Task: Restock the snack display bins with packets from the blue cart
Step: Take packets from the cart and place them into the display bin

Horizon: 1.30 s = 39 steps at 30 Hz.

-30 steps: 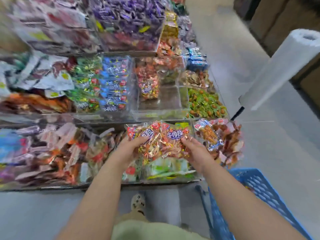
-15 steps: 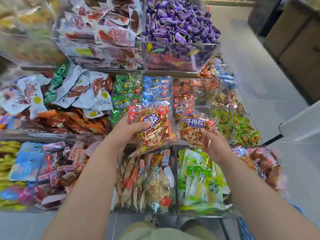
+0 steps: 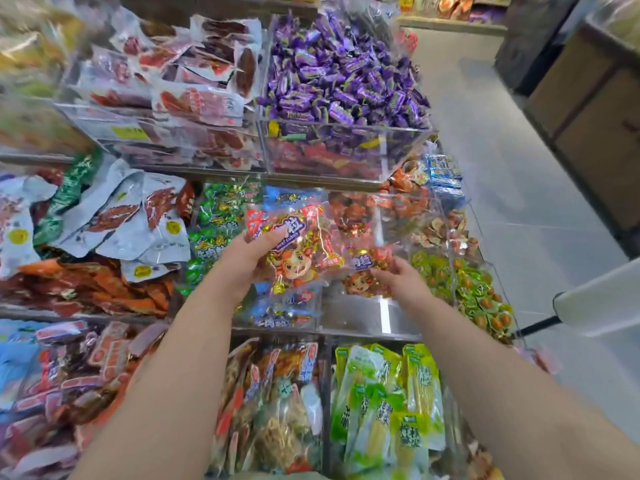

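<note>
One red packet [image 3: 298,258] sat gripped in the left hand [image 3: 250,255], fingers curled round its nine o'clock edge. At its three o'clock, the right hand [image 3: 402,279] pinched a second packet [image 3: 363,268] over a clear bin [image 3: 356,318].

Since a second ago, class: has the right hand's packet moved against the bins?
Yes: the packet rose from over the green-packet bin to the near-empty clear bin above.

left forearm [image 3: 173,375] bare | right forearm [image 3: 502,393] bare | worn: pale khaki garment [image 3: 284,477] at bottom edge
</note>
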Available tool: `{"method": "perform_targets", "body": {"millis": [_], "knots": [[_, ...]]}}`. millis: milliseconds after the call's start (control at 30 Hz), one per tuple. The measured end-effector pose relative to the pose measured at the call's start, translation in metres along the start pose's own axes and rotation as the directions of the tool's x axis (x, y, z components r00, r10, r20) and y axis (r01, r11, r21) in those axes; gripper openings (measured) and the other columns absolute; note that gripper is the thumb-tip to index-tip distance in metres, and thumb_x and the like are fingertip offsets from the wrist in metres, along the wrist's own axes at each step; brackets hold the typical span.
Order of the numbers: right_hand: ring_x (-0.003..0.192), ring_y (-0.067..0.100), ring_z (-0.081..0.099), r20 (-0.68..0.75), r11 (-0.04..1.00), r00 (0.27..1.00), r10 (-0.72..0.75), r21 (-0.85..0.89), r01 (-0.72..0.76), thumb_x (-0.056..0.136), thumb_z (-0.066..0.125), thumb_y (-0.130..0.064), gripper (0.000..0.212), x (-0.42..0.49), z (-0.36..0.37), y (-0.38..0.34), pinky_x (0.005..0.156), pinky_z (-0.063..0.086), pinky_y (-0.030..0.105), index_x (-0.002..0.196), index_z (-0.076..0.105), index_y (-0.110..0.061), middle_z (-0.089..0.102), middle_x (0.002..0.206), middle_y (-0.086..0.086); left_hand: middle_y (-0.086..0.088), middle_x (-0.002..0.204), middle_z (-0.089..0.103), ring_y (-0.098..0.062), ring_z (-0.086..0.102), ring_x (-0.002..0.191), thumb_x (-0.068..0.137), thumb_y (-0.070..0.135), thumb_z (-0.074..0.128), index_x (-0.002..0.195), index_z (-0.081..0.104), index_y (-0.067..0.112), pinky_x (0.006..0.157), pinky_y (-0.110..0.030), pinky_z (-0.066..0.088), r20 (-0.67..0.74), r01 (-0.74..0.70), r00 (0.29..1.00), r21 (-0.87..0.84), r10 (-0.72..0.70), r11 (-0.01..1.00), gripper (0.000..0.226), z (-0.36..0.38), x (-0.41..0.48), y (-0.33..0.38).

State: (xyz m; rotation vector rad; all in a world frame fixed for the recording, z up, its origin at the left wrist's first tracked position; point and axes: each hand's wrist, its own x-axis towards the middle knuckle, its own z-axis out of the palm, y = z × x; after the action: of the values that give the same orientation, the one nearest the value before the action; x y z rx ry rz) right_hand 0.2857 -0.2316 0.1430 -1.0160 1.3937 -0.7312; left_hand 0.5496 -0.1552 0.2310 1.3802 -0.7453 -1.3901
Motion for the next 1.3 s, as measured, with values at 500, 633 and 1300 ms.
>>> {"method": "perform_targets", "body": {"millis": [500, 633, 1300], "knots": [[0.112, 0.031, 0.053, -0.237, 0.867, 0.966, 0.101, -0.455, -0.203, 0.062, 0.088, -0.015, 0.078, 0.085, 0.029, 0.030, 0.091, 0.047, 0.034, 0.123, 0.041, -0.006, 0.053, 0.121, 0.014, 0.000, 0.076, 0.075, -0.014, 0.072, 0.065, 0.061, 0.028, 0.073, 0.096, 0.058, 0.016, 0.048, -0.023, 0.053, 0.002, 0.092, 0.996, 0.069, -0.092, 0.993, 0.040, -0.005, 0.055, -0.005], [0.121, 0.035, 0.043, -0.190, 0.795, 0.972, 0.138, -0.564, -0.224, 0.054, 0.090, -0.032, 0.107, 0.085, 0.036, 0.046, 0.104, 0.038, 0.043, 0.135, 0.022, -0.017, 0.035, 0.132, 0.015, -0.002, 0.085, 0.076, -0.021, 0.073, 0.077, 0.063, 0.027, 0.072, 0.100, 0.060, 0.018, 0.056, -0.030, 0.058, 0.009, 0.092, 0.996, 0.044, -0.092, 0.995, 0.040, -0.007, 0.060, -0.006], [0.131, 0.032, 0.035, -0.318, 0.959, 0.935, 0.158, -0.175, -0.222, 0.058, 0.090, -0.025, 0.129, 0.097, 0.065, 0.064, 0.106, 0.033, 0.039, 0.149, -0.002, -0.022, 0.015, 0.149, 0.011, -0.002, 0.084, 0.075, -0.019, 0.073, 0.074, 0.060, 0.026, 0.071, 0.103, 0.059, 0.016, 0.054, -0.029, 0.056, 0.013, 0.073, 0.997, 0.005, -0.073, 0.997, 0.046, -0.008, 0.064, -0.012]]}}
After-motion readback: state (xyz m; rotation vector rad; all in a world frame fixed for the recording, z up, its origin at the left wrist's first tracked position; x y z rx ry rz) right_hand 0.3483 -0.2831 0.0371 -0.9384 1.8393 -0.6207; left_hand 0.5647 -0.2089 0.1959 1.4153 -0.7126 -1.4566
